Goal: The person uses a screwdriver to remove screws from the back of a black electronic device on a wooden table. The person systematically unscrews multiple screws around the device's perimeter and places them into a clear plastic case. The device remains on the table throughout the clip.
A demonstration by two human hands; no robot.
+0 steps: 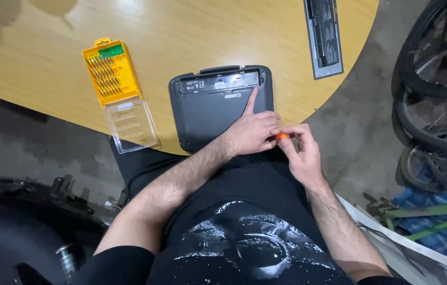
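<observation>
Laptop (218, 108), dark grey and turned underside up, lies at centre frame on the near edge of the wooden table (181, 31), its empty battery bay facing away. Left hand (252, 132) rests flat on the casing, index finger extended toward the bay, apparently to steady the machine. Right hand (302, 153) pinches the orange-handled screwdriver (282, 136) between closed fingertips, just beside the left hand's knuckles (its tip is hidden). Orange bit case (111, 71) sits open at upper left, clear lid (131, 125) folded toward the viewer. Removed battery (324, 34) lies at upper right; bicycle wheels (434, 79) stand at right.
</observation>
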